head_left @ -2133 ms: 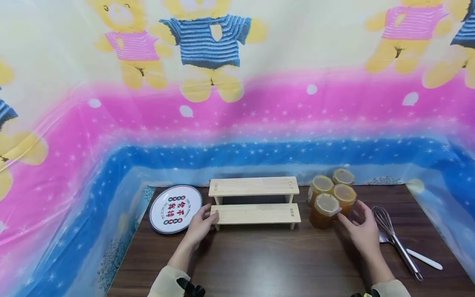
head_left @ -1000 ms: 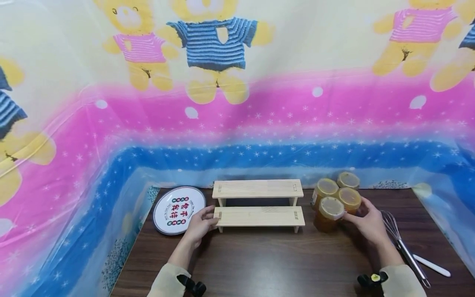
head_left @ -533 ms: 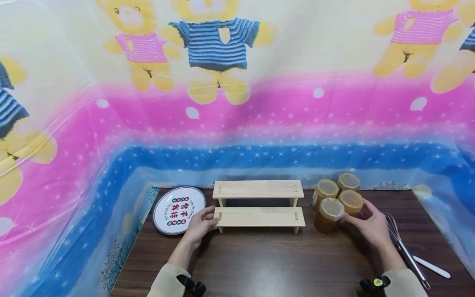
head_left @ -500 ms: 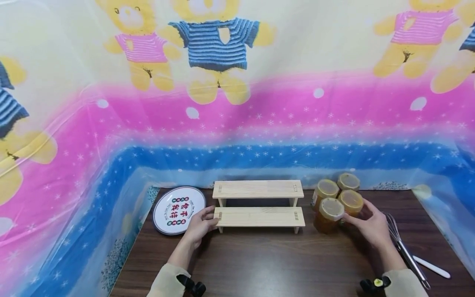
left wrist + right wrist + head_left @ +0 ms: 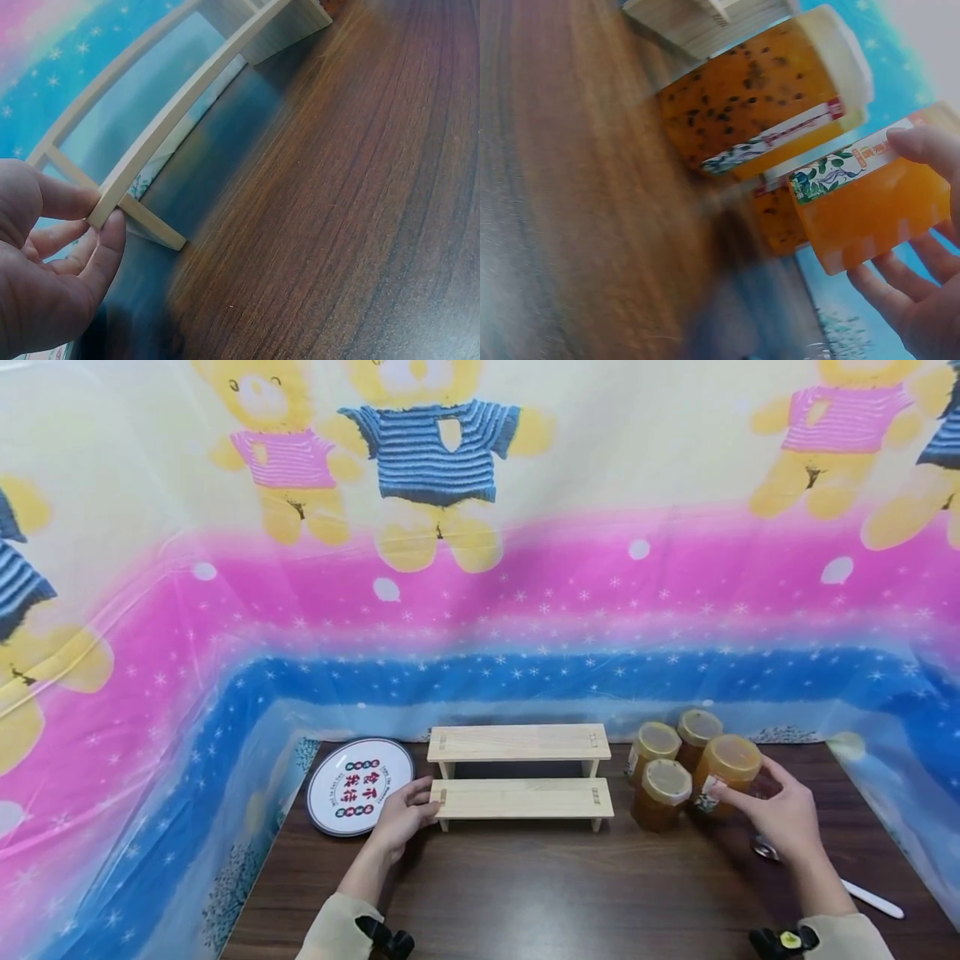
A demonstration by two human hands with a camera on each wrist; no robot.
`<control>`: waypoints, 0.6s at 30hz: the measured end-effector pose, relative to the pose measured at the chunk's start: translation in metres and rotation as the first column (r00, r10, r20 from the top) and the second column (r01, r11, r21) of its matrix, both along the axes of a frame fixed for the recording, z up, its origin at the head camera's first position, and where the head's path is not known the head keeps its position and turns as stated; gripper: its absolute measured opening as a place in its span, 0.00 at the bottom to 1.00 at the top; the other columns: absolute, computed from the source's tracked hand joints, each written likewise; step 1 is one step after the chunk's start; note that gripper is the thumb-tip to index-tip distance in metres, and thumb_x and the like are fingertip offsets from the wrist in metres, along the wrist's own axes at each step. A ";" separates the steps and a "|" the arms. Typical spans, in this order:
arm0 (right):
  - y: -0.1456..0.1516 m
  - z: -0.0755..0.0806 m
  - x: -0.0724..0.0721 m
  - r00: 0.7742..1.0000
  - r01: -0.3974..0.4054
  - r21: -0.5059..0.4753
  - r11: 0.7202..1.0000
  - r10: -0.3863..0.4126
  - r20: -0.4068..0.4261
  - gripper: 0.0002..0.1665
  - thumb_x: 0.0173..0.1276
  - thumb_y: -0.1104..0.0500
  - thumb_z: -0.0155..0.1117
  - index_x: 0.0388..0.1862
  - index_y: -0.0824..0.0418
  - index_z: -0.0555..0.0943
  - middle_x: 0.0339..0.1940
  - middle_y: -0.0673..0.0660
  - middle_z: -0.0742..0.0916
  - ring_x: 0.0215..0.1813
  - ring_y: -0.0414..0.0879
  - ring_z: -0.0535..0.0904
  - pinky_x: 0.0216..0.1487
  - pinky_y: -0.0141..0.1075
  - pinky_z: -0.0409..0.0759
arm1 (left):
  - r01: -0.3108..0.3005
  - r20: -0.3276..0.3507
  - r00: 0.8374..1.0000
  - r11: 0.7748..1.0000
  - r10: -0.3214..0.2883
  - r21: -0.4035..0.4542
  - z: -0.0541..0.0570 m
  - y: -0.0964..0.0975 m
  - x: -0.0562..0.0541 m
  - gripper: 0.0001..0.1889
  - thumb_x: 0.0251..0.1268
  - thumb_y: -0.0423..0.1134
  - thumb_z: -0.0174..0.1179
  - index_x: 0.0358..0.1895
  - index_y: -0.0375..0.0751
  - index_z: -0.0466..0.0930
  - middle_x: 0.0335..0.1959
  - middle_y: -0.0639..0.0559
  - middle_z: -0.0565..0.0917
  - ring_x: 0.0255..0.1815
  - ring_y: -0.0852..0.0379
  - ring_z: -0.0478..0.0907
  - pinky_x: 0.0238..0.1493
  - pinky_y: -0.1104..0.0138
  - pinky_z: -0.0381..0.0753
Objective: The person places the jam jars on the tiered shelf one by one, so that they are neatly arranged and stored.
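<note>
With my right hand [image 5: 787,814] I grip an orange jar [image 5: 727,768] around its side. In the right wrist view the jar [image 5: 877,206] tilts and shows a leafy label, with its base off the table. Three more jars stand to its left and behind: a front jar [image 5: 663,793], one behind it [image 5: 654,750] and a back one [image 5: 697,731]. Dark seeds dot the contents of the large near jar [image 5: 742,90] in that view. My left hand [image 5: 405,818] pinches the left end of the lower step of a two-step wooden rack [image 5: 521,797], thumb above and fingers below.
A round white plate [image 5: 360,787] with a blue rim and printed characters lies left of the rack. Right of the jars, a spoon [image 5: 765,847] and a white handle [image 5: 873,900] show around my right forearm. A cartoon-bear cloth [image 5: 480,677] hangs behind the brown table [image 5: 517,893].
My right hand has closed around the right-hand jar and drawn it up and rightward, away from the other jars. My forearm now covers the whisk. The left hand keeps its hold on the rack.
</note>
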State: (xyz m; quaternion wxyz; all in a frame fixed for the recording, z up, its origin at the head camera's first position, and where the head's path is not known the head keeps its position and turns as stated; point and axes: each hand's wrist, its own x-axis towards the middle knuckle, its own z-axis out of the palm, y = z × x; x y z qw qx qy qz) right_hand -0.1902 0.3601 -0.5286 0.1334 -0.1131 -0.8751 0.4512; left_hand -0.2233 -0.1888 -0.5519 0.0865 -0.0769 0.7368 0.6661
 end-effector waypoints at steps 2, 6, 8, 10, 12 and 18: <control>0.001 0.007 0.001 1.000 0.017 0.008 1.000 -0.017 -0.005 0.56 0.58 0.41 0.82 0.79 0.62 0.68 0.63 0.70 0.83 0.57 0.54 0.80 0.34 0.22 0.77 | 0.002 0.004 1.000 1.000 -0.002 0.002 0.000 0.000 0.001 0.30 0.71 0.25 0.59 0.75 0.27 0.66 0.57 0.32 0.81 0.45 0.51 0.84 0.48 0.62 0.87; 0.005 0.021 0.003 1.000 0.014 0.016 1.000 -0.013 -0.024 0.56 0.57 0.42 0.83 0.78 0.63 0.69 0.62 0.70 0.83 0.47 0.30 0.77 0.35 0.20 0.78 | 0.001 0.004 1.000 1.000 -0.001 0.006 0.001 -0.001 0.001 0.30 0.71 0.25 0.59 0.75 0.27 0.66 0.57 0.31 0.81 0.45 0.50 0.84 0.48 0.62 0.87; 0.005 0.028 0.003 0.999 -0.002 0.014 1.000 0.003 -0.032 0.57 0.57 0.42 0.83 0.79 0.63 0.68 0.64 0.70 0.82 0.45 0.25 0.75 0.35 0.22 0.80 | 0.001 0.002 1.000 1.000 -0.001 0.006 0.001 -0.001 0.001 0.30 0.71 0.25 0.59 0.75 0.27 0.66 0.57 0.32 0.81 0.45 0.50 0.84 0.49 0.61 0.87; 0.005 0.035 0.003 0.999 -0.020 0.005 1.000 0.020 -0.035 0.58 0.58 0.42 0.83 0.80 0.63 0.66 0.65 0.70 0.81 0.45 0.24 0.75 0.34 0.24 0.82 | -0.002 0.001 1.000 1.000 0.002 0.005 0.000 -0.001 0.001 0.30 0.71 0.25 0.59 0.75 0.27 0.66 0.57 0.32 0.81 0.45 0.50 0.84 0.49 0.61 0.87; 0.004 0.041 0.003 0.999 -0.032 0.007 0.999 0.032 -0.036 0.58 0.59 0.42 0.82 0.81 0.62 0.65 0.65 0.70 0.80 0.46 0.25 0.75 0.34 0.25 0.83 | -0.001 -0.002 1.000 1.000 0.001 0.002 0.000 -0.001 0.001 0.30 0.71 0.25 0.59 0.75 0.27 0.66 0.57 0.32 0.81 0.45 0.51 0.84 0.49 0.61 0.87; -0.003 0.057 0.003 0.997 -0.054 0.010 0.998 0.054 -0.051 0.53 0.60 0.42 0.81 0.80 0.57 0.69 0.65 0.65 0.81 0.48 0.27 0.77 0.34 0.29 0.85 | 0.001 -0.010 1.000 1.000 -0.001 0.004 -0.001 -0.001 0.000 0.30 0.71 0.25 0.59 0.75 0.27 0.66 0.56 0.32 0.81 0.45 0.51 0.84 0.48 0.61 0.87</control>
